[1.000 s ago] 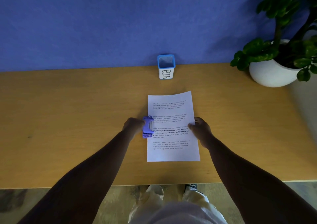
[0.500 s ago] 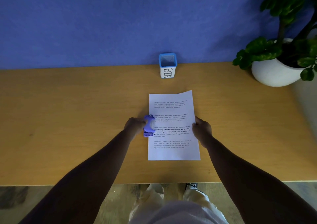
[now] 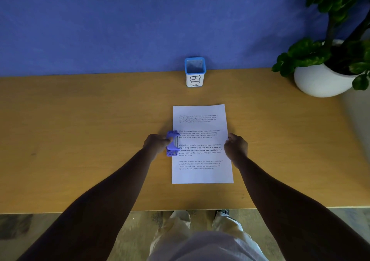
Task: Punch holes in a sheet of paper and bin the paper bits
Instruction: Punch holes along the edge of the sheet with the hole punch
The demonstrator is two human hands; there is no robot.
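Note:
A white printed sheet of paper (image 3: 202,172) lies flat on the wooden table (image 3: 80,140), long side running away from me. A purple hole punch (image 3: 172,143) sits over the middle of the sheet's left edge. My left hand (image 3: 157,143) grips the punch from its left side. My right hand (image 3: 236,145) rests on the sheet's right edge with its fingers curled onto the paper, pinning it down. A small blue-rimmed mesh cup labelled BIN (image 3: 195,71) stands at the back of the table by the wall.
A white pot with a green plant (image 3: 322,80) stands at the back right corner. A blue wall runs behind the table. The table's near edge is just in front of my legs, with floor below.
Hardly anything has moved. Both hands stay where they were on the punch and the sheet's right edge; only my head camera has shifted slightly.

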